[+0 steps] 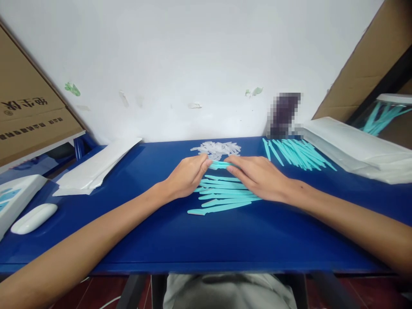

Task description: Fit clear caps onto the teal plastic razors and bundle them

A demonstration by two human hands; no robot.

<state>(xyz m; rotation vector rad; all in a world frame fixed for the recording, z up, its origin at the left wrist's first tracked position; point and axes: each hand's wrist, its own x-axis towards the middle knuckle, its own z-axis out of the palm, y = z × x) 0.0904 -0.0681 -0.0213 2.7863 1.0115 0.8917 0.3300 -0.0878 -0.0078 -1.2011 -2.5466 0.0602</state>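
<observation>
Between my two hands is one turquoise eyebrow razor, held level just in front of a heap of small clear caps. My left hand pinches its left end, where a translucent piece like a cap shows; the fingers partly hide it. The other end is gripped between thumb and fingers of my right hand. Below the hands, several more eyebrow razors lie roughly side by side on the blue table, some partly under my right hand.
A second pile of turquoise razors lies at the back right, beside white plastic packaging. Flat white packets, a white mouse-shaped object and a white box are at left. Cardboard and a white wall border the table.
</observation>
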